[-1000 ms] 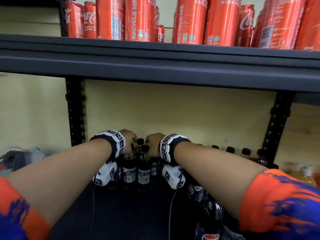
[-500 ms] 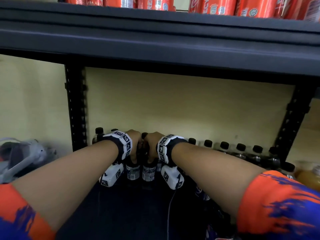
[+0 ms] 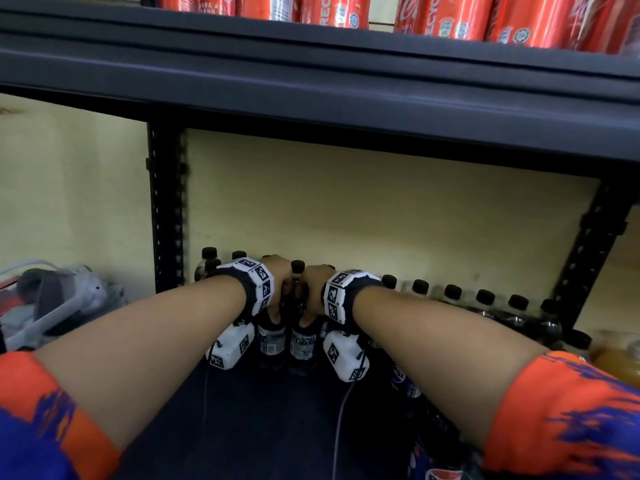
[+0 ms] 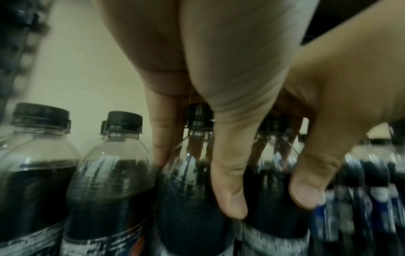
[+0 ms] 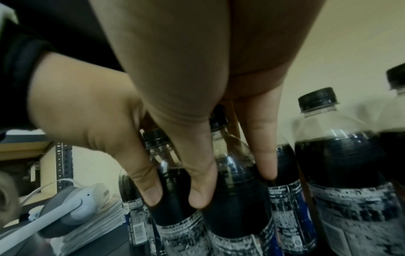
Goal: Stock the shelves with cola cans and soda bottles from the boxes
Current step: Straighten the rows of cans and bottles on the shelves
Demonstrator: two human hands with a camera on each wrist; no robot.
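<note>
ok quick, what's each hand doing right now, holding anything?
Left hand: fingers curled over the neck of a soda bottle, gripping it.
Right hand: gripping the neighbouring bottle the same way.

Both arms reach forward, left hand (image 3: 278, 277) and right hand (image 3: 313, 285) side by side, fingers pointing down, curled.

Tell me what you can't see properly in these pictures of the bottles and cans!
- Cola cans, head view: tops cut off by the frame's upper edge.
- Labels on the two gripped bottles, head view: too small and dim to read.
- Right hand, head view: its fingers hide behind the wristband and the hand itself.
- Bottles at the right of the left wrist view: smeared by blur.
- Boxes: in no view.
</note>
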